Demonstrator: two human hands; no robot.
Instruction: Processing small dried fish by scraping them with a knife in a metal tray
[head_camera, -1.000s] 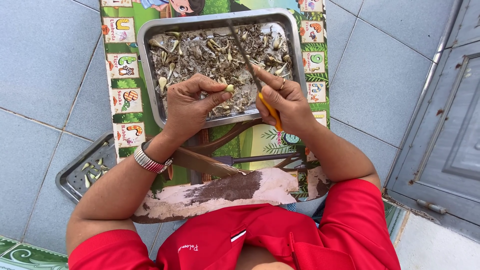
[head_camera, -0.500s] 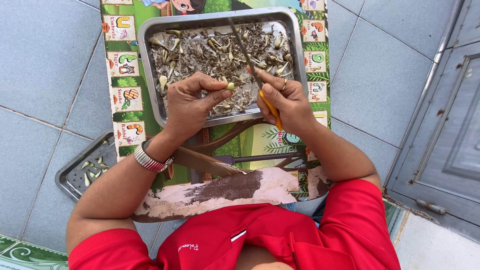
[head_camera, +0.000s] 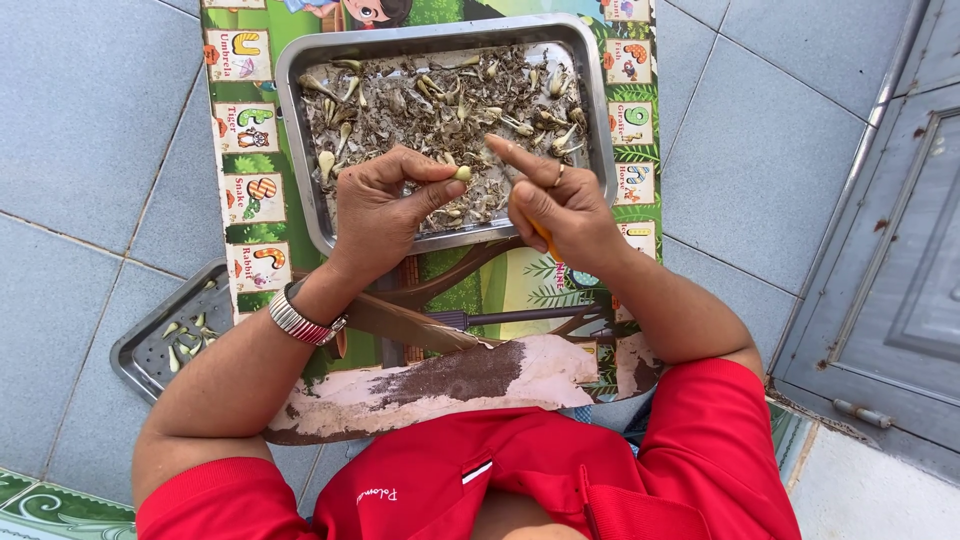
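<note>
- The left hand (head_camera: 378, 208) pinches a small pale clove-like piece (head_camera: 462, 173) between the tip of its thumb and its curled fingers, which close on it over the near part of the metal tray (head_camera: 292, 140).
- The right hand (head_camera: 560, 205) grips a tool with an orange handle (head_camera: 543, 232) in its closed lower fingers; only a short part of the handle shows below the palm, and the blade end is hidden.
- The right index finger stretches straight out toward the pale piece, its tip just beside it; a ring sits on one finger.
- A metal-banded watch (head_camera: 300, 320) circles the left wrist.
- The tray holds a heap of dry greyish skins and scattered pale pieces.
- It rests on a colourful picture mat (head_camera: 250, 210) with a worn, peeled near edge.
- A second, smaller tray (head_camera: 140, 345) with a few pale pieces lies on the grey floor tiles (head_camera: 90, 130), by the left forearm.
- The person wears a red shirt (head_camera: 560, 480).
</note>
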